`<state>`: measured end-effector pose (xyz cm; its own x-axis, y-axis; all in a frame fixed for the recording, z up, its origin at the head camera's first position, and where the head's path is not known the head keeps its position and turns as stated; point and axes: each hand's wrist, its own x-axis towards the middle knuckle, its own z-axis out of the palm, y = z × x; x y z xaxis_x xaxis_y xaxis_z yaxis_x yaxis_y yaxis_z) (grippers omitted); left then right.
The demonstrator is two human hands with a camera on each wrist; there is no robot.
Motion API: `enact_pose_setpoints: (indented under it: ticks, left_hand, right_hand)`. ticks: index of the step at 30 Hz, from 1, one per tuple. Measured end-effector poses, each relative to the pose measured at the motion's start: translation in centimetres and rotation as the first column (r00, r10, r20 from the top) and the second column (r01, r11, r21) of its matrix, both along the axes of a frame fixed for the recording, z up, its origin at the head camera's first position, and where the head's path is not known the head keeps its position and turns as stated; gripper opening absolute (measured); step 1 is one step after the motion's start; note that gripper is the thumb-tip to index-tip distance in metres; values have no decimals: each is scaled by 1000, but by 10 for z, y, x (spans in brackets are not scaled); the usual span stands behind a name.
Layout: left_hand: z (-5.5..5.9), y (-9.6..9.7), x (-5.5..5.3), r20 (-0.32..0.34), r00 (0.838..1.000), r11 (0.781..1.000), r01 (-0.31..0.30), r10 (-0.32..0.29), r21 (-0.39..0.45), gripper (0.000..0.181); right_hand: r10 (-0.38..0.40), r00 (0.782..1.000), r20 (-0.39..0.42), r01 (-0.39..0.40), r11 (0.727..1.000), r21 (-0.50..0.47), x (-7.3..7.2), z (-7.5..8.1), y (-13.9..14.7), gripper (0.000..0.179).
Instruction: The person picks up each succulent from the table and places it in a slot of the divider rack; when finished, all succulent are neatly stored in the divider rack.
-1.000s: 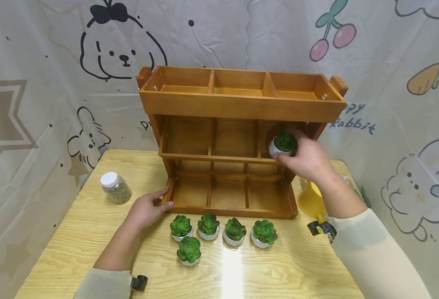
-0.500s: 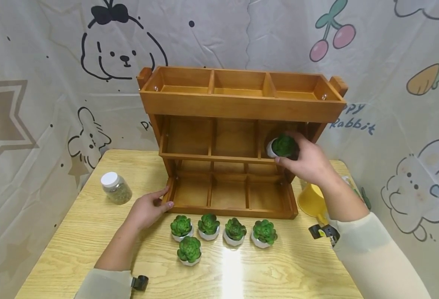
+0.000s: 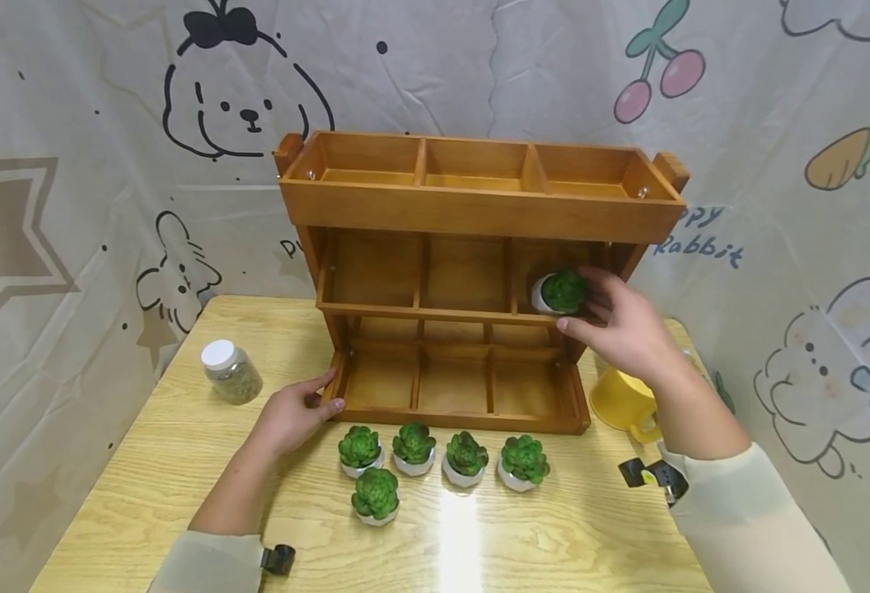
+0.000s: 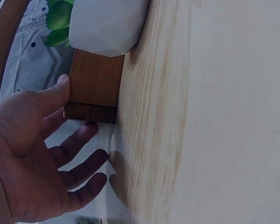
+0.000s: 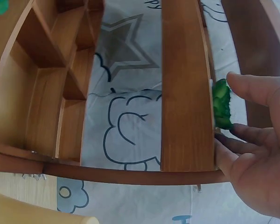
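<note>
In the head view, a three-tier wooden planter shelf (image 3: 479, 210) with divided trays stands on the table. My right hand (image 3: 624, 325) is at the middle tier's right compartment, thumb off the potted succulent (image 3: 563, 291) and fingers beside it. That succulent, green in a white pot, sits tilted in the compartment; the right wrist view shows only its leaves (image 5: 221, 105), the tray front hiding its pot. My left hand (image 3: 294, 416) grips the bottom tier's left front corner (image 4: 91, 95), thumb on one face and forefinger behind, other fingers spread. Several more succulents (image 3: 465, 457) stand before the shelf.
A lidded jar (image 3: 231, 372) with greenish contents is at the left of the table (image 3: 554, 543). To the shelf's right stands a yellow mug (image 3: 623, 399), partly behind the right forearm. A cloth (image 3: 435, 74) printed with cartoons hangs behind and at both sides.
My right hand has let go of the succulent and drawn back a little to the right, its thumb coming away from the pot. The left hand stays at the shelf's corner.
</note>
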<state>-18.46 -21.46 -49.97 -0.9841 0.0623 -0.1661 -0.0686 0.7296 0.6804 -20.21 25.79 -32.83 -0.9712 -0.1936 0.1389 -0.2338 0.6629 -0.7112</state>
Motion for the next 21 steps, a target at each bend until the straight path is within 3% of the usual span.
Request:
enact_pose_setpoints:
  ticks: [13,21]
  left_hand:
    - [0,2,-1,-8,1000,1000,10,-10,-2,66]
    - [0,2,-1,-4,1000,1000,-9,9,-2,65]
  right_hand:
    - [-36,999,-13,35,998,-57,40,-8,10,83]
    - [-50,998,-44,48,998,-46,55,-19,7,78]
